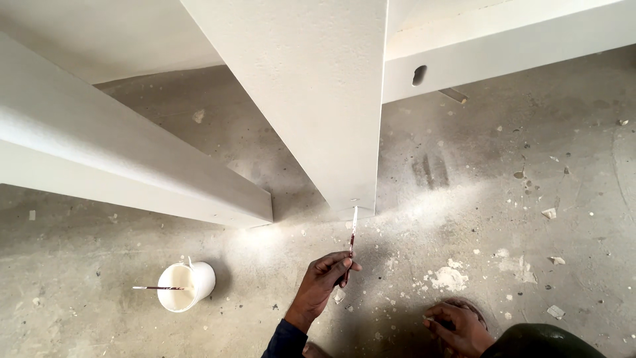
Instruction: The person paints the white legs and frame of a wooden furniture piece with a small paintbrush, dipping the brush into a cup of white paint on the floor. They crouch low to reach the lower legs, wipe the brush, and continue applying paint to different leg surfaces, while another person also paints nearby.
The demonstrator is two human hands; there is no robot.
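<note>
My left hand (326,277) is shut on a thin dark-red brush (352,240). The brush's white tip touches the bottom end of a white painted post (318,99) near the floor. My right hand (457,325) rests low by my foot and dark green knee (543,339), fingers curled; whether it holds something small I cannot tell. A white cup of white paint (187,285) stands on the floor left of my left hand, with a second thin brush (158,288) lying across its rim.
White painted beams run off to the left (99,159) and upper right (503,40), the latter with a slot hole (419,75). The grey concrete floor (503,199) is dusty, with white paint spots and small chips.
</note>
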